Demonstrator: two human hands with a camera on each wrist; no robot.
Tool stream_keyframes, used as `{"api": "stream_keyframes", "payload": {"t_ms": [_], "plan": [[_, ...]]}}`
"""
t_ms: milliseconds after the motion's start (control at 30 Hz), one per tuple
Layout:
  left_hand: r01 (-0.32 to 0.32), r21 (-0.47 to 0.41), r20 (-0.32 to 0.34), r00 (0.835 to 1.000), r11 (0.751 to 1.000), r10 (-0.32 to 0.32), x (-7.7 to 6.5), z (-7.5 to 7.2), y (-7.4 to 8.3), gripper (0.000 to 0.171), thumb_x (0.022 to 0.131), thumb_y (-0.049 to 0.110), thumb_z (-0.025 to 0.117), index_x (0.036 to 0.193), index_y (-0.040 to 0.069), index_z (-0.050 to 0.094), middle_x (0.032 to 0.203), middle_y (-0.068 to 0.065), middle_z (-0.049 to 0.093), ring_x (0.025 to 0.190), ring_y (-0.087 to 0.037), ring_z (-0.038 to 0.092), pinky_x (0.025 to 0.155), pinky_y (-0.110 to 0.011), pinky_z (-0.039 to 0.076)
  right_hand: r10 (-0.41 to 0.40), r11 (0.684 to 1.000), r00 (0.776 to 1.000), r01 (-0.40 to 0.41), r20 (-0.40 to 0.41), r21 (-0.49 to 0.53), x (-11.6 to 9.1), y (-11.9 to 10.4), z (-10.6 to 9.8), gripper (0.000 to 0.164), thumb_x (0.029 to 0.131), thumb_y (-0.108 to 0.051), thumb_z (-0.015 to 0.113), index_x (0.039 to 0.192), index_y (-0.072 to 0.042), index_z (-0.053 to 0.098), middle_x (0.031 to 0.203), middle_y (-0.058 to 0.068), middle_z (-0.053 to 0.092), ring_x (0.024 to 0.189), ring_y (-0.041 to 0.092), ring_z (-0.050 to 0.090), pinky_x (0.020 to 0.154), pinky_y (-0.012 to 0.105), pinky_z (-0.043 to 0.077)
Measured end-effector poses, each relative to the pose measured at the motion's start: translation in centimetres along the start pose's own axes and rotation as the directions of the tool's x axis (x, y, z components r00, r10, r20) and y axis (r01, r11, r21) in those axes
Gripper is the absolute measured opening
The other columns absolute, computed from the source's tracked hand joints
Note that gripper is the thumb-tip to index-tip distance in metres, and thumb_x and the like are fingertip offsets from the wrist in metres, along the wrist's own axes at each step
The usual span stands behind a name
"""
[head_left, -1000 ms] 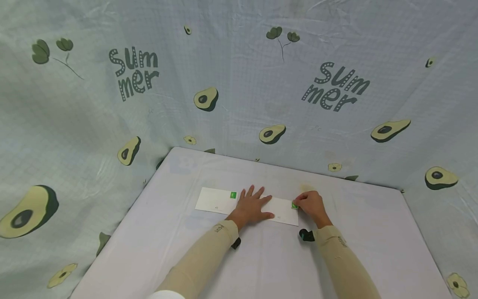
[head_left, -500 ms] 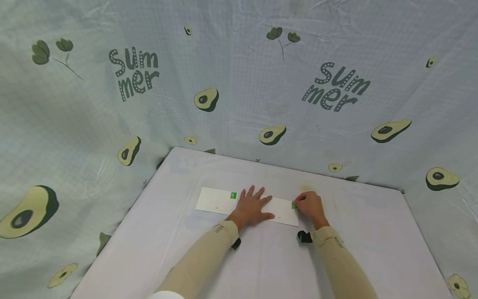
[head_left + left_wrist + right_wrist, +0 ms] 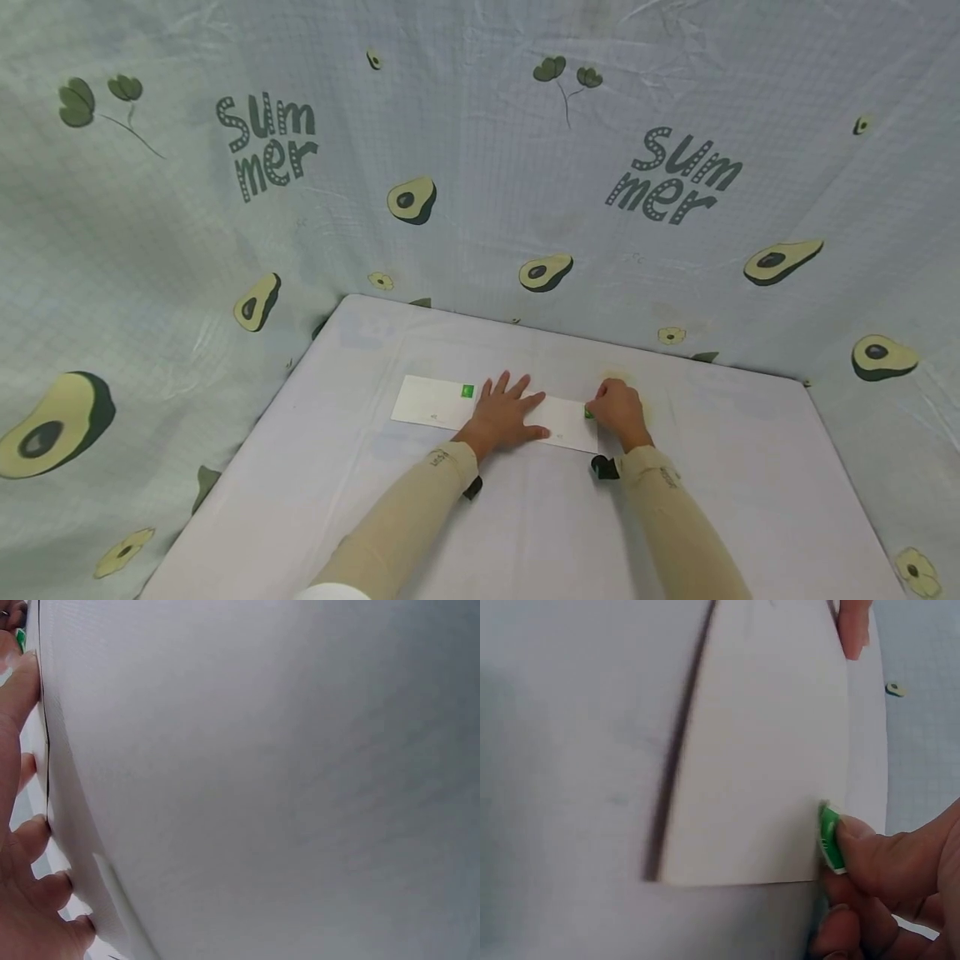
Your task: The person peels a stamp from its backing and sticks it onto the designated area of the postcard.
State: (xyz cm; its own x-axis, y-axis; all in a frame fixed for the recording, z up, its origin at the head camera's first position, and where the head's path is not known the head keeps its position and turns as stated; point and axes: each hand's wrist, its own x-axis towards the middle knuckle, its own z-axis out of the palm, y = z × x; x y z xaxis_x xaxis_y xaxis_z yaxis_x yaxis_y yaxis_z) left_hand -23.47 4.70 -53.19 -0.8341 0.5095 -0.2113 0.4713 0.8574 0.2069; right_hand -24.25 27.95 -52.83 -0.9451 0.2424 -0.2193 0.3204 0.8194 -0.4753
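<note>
A white envelope [image 3: 569, 430] lies on the table, a small green stamp [image 3: 830, 837] at its upper right corner. My right hand [image 3: 618, 409] pinches the stamp there; in the right wrist view the thumb [image 3: 889, 855] covers part of it, with curled fingers below. My left hand [image 3: 502, 417] lies flat with fingers spread over the left end of that envelope. To its left rests a second white envelope [image 3: 427, 404] bearing a green stamp [image 3: 467, 391] at its upper right corner. Whether the pinched stamp is stuck down is hidden by the thumb.
The white-covered table [image 3: 525, 533] meets a curtain [image 3: 480, 167] printed with avocados at the back and sides. Dark wrist cameras [image 3: 604, 467] sit under both forearms, close to the tabletop.
My right hand has rolled slightly, its knuckles rising and its wrist shifting a little left, with the fingers still at the stamp. The left hand has stayed in place.
</note>
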Motion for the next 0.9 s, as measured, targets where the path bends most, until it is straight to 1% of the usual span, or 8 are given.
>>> {"api": "stream_keyframes", "payload": {"t_ms": [133, 267, 400, 533, 667, 733, 800, 900], "plan": [[-0.001, 0.001, -0.002, 1.000, 1.000, 0.001, 0.2, 0.0, 0.1, 0.075, 0.098, 0.073, 0.049, 0.163, 0.040, 0.032, 0.177, 0.003, 0.017, 0.165, -0.033, 0.011, 0.133, -0.055, 0.015, -0.025, 1.000, 1.000, 0.025, -0.012, -0.004, -0.2, -0.1, -0.6, 0.019, 0.087, -0.014, 0.076, 0.078, -0.003, 0.063, 0.076, 0.008, 0.061, 0.070, 0.022, 0.056, 0.057, 0.028, 0.041], [-0.005, 0.002, -0.006, 1.000, 1.000, 0.005, 0.3, 0.1, 0.2, 0.075, 0.099, 0.073, 0.048, 0.164, 0.039, 0.032, 0.177, 0.003, 0.017, 0.165, -0.033, 0.011, 0.133, -0.055, 0.015, 0.017, 1.000, 1.000, -0.017, -0.003, -0.005, -0.2, 0.1, -1.1, 0.030, 0.089, -0.023, 0.082, 0.072, -0.003, 0.066, 0.067, 0.004, 0.058, 0.066, 0.020, 0.053, 0.055, 0.028, 0.040], [0.000, 0.010, -0.002, 1.000, 1.000, 0.000, 0.1, 0.0, 0.3, 0.074, 0.099, 0.072, 0.048, 0.164, 0.038, 0.032, 0.177, 0.003, 0.017, 0.165, -0.034, 0.011, 0.133, -0.056, 0.015, 0.031, 1.000, 0.999, -0.031, 0.033, -0.005, -0.1, 0.6, -1.1, 0.034, 0.090, -0.029, 0.082, 0.074, -0.001, 0.070, 0.064, 0.003, 0.058, 0.065, 0.019, 0.053, 0.055, 0.027, 0.040], [-0.011, -0.002, 0.011, 1.000, 1.000, 0.011, -0.1, 0.0, 0.2, 0.074, 0.100, 0.071, 0.047, 0.164, 0.037, 0.031, 0.177, 0.002, 0.016, 0.165, -0.034, 0.010, 0.133, -0.056, 0.014, 0.025, 1.000, 0.998, -0.025, 0.051, -0.011, 0.1, 0.9, -0.8, 0.030, 0.095, -0.026, 0.077, 0.081, 0.001, 0.072, 0.068, 0.005, 0.062, 0.067, 0.019, 0.055, 0.056, 0.026, 0.041], [-0.007, -0.008, 0.006, 1.000, 1.000, 0.007, -0.2, -0.1, 0.1, 0.075, 0.100, 0.071, 0.048, 0.164, 0.037, 0.031, 0.177, 0.002, 0.016, 0.165, -0.034, 0.010, 0.133, -0.055, 0.014, 0.043, 0.999, 0.998, -0.043, 0.056, 0.000, 0.4, 1.0, -0.5, 0.029, 0.098, -0.024, 0.072, 0.083, 0.001, 0.070, 0.071, 0.006, 0.060, 0.069, 0.021, 0.055, 0.057, 0.027, 0.041], [-0.004, -0.004, 0.002, 1.000, 1.000, 0.004, -0.1, -0.1, 0.1, 0.075, 0.100, 0.071, 0.048, 0.164, 0.037, 0.032, 0.177, 0.002, 0.016, 0.165, -0.034, 0.010, 0.133, -0.055, 0.014, 0.050, 0.999, 0.998, -0.051, 0.045, 0.007, 0.4, 0.9, -0.3, 0.030, 0.098, -0.026, 0.072, 0.085, 0.002, 0.069, 0.074, 0.007, 0.060, 0.070, 0.022, 0.055, 0.057, 0.028, 0.041], [-0.002, 0.003, 0.001, 1.000, 1.000, 0.002, 0.0, -0.1, 0.1, 0.075, 0.100, 0.071, 0.047, 0.164, 0.036, 0.032, 0.177, 0.002, 0.016, 0.165, -0.034, 0.010, 0.133, -0.055, 0.014, 0.060, 0.998, 0.998, -0.061, 0.036, 0.015, 0.2, 0.7, 0.0, 0.032, 0.098, -0.028, 0.071, 0.091, 0.003, 0.067, 0.079, 0.010, 0.061, 0.074, 0.024, 0.056, 0.059, 0.030, 0.043], [0.001, 0.009, 0.005, 1.000, 1.000, -0.001, 0.0, -0.2, 0.1, 0.075, 0.100, 0.071, 0.048, 0.164, 0.036, 0.032, 0.177, 0.002, 0.016, 0.165, -0.034, 0.011, 0.133, -0.055, 0.014, 0.049, 0.999, 0.998, -0.049, 0.039, 0.000, -0.1, 0.6, 0.2, 0.037, 0.097, -0.033, 0.073, 0.094, 0.003, 0.065, 0.083, 0.012, 0.062, 0.077, 0.025, 0.057, 0.061, 0.030, 0.044]]}}
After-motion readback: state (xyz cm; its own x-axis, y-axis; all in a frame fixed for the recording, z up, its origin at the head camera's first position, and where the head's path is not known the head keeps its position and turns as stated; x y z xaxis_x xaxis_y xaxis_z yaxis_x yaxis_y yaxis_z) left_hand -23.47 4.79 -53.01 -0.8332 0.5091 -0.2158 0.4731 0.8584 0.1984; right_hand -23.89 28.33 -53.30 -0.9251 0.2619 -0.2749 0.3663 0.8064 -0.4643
